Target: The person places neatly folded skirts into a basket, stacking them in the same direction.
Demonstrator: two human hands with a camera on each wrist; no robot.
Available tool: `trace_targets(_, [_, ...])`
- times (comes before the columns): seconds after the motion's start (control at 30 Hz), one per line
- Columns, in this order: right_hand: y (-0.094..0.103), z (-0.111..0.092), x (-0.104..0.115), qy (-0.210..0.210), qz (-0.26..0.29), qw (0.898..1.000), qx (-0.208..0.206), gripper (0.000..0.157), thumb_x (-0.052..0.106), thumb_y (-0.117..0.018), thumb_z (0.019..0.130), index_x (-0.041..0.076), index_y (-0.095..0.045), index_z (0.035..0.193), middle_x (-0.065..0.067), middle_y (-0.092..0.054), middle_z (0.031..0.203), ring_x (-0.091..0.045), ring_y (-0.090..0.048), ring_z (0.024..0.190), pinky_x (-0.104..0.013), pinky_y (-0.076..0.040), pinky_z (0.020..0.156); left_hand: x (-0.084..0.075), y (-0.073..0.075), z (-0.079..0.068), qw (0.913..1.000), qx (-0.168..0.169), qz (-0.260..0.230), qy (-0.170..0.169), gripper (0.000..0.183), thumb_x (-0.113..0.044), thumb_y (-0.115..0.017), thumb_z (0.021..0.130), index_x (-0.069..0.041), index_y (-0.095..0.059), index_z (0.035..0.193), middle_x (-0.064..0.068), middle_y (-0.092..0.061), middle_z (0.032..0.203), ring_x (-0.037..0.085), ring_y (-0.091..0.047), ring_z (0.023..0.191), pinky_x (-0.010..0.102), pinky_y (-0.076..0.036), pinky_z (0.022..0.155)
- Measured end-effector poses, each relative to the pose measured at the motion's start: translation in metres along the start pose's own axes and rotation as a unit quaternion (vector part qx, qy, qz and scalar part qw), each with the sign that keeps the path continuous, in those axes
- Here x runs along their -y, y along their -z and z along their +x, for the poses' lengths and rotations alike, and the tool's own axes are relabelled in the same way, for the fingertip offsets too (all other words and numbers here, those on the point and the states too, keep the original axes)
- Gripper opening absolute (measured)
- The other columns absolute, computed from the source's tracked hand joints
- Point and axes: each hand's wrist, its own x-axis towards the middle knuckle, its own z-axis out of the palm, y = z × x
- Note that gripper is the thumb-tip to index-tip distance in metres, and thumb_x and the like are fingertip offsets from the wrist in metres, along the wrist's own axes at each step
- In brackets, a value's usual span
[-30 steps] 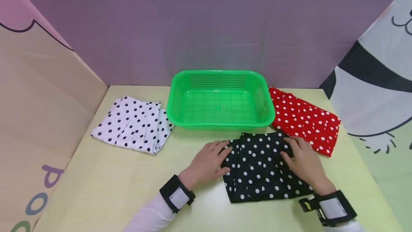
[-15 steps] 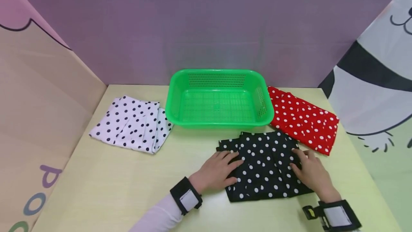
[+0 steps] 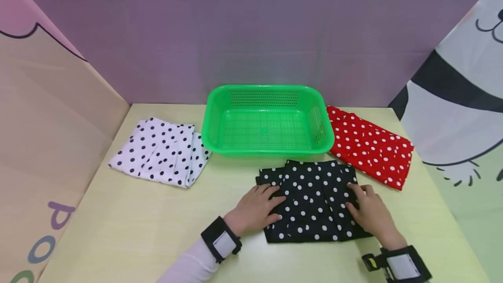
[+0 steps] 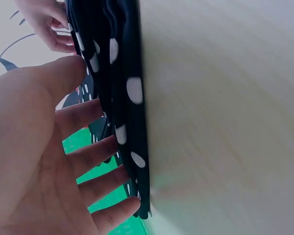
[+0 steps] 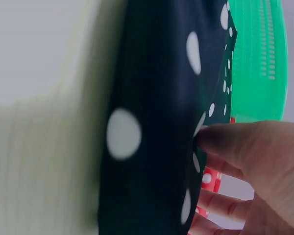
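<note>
A folded black cloth with white dots [image 3: 310,204] lies on the table in front of the basket. My left hand [image 3: 255,208] rests on its left edge with the fingers spread. In the left wrist view, the fingertips [image 4: 105,147] lie against the layered side of the black cloth [image 4: 132,93]. My right hand [image 3: 373,213] touches the right part of the cloth, thumb and fingers slightly bent and apart. In the right wrist view, the thumb [image 5: 225,139] presses on the top of the cloth; the tips of the other fingers are partly hidden behind it.
A green plastic basket [image 3: 267,152] stands at the back middle with nothing in it. Left of it lies a folded white cloth with black dots [image 3: 161,152]. A folded red cloth with white dots [image 3: 371,147] lies to its right, close behind the black cloth.
My left hand first moved right onto the cloth. Over the last half second, both hands and the black cloth have shifted slightly left. The basket and other cloths stay put.
</note>
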Motion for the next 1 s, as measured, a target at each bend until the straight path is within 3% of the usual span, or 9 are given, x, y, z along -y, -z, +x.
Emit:
trace_targets(0.67, [-0.015,0.008,0.038,0.057,0.037,0.998,-0.003,0.053,0.014,-0.074,0.075,0.000,-0.050,0.121,-0.027,-0.050,0.108,-0.033,-0.057,0.081,-0.046,-0.053,0.069,0.030,0.002,-0.036,0.9972,-0.009,-0.042,0.062,0.051,-0.041,-0.058,0.088,-0.020,-0.049,0.133,0.009,-0.036,0.144,0.031,-0.034,0.131,0.044,-0.032,0.106])
trace_targets(1.0, [-0.022,0.012,0.055,0.063,0.036,0.997,-0.015,0.053,0.017,-0.074,0.076,0.002,-0.050,0.120,-0.025,-0.051,0.108,-0.032,-0.058,0.083,-0.045,-0.053,0.071,0.039,-0.002,-0.049,0.9942,-0.026,-0.064,0.082,0.050,-0.036,-0.063,0.085,-0.018,-0.050,0.130,0.010,-0.036,0.144,0.032,-0.033,0.131,0.046,-0.034,0.104])
